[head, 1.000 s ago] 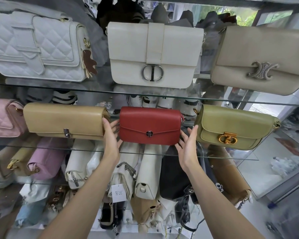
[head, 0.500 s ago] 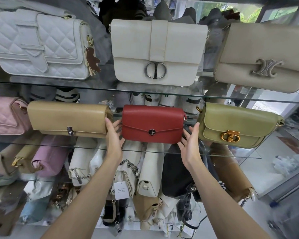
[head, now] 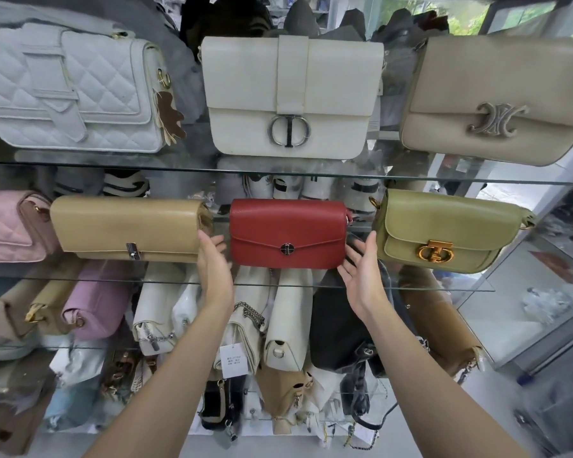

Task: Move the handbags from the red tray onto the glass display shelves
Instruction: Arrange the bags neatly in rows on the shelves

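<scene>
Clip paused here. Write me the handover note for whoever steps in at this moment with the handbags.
Hands: the left hand is open, fingers straight at the left end of the red handbag. The right hand is open at the bag's lower right corner. Neither grips it, and I cannot tell whether they touch it.
Things: the red handbag stands upright on the middle glass shelf, between the tan handbag and the olive handbag, apart from both.
Done: this bag is placed.
Left: the red tray is out of view, so check it for remaining bags.
</scene>
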Demonstrator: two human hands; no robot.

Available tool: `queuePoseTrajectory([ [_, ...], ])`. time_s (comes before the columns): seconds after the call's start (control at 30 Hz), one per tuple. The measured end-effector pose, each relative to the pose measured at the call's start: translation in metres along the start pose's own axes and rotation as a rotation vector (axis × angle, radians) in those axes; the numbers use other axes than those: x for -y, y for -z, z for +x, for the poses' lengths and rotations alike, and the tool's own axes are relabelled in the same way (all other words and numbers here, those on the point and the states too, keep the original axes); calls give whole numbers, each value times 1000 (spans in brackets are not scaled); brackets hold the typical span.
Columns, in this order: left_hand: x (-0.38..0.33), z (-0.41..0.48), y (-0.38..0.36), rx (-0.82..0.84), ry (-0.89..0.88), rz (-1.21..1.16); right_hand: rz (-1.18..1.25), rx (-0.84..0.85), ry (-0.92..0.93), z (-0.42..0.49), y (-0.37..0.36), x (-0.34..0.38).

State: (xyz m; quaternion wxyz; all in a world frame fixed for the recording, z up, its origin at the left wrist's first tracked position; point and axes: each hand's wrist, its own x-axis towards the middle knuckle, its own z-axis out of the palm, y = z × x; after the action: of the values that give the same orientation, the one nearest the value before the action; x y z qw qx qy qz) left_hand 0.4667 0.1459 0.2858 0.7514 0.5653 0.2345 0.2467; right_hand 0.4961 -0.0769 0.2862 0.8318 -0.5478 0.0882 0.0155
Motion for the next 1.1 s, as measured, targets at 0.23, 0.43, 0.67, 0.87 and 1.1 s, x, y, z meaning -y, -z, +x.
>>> queuePoseTrajectory([
  [0.23, -29, -35, -45, -158, -456, 210, -228, -77, 153, -9, 47, 44],
  [0.43, -28, -96, -125, 88, -681, 206, -134, -242, 297, -5, 102, 103],
  [0.67, 7, -136, -206, 229, -357, 47, -81, -404, 361, 8, 176, 130],
  [0.87, 47, -125, -234, 105, -158, 91, -113, -496, 285, 30, 210, 128],
  [1.1, 47, -124, -257, 127, 10, 75, -118, -277, 124, 50, 221, 113],
])
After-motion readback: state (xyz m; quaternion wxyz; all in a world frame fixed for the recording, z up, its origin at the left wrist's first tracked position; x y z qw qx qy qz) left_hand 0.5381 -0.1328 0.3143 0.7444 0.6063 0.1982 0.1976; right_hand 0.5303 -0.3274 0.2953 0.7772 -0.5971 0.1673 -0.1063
